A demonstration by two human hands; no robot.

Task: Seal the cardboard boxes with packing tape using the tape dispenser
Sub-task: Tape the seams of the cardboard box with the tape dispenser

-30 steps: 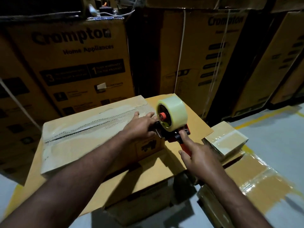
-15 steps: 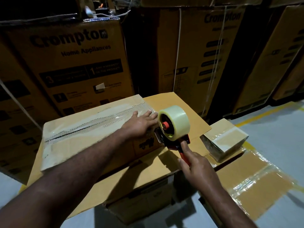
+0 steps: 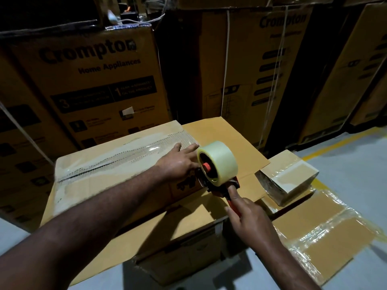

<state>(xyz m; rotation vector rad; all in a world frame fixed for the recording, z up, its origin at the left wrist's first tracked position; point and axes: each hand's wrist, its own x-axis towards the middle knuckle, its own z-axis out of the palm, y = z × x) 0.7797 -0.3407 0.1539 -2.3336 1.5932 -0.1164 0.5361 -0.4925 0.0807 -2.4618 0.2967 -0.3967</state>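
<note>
Head view, left hand [image 3: 178, 164]: fingers spread flat on cardboard box [image 3: 100, 174]
Right hand [image 3: 251, 222]: gripping tape dispenser [image 3: 217, 170] handle

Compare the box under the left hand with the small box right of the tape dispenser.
The large box is far bigger than the small box. The left hand rests on the large box; nothing touches the small box. Both are brown cardboard with clear tape across the top.

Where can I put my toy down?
On the bare cardboard sheet behind the tape dispenser, between the taped box and the small wrapped box. The grey floor right of that is free too. It is crowded where the left hand and right hand meet the dispenser.
</note>
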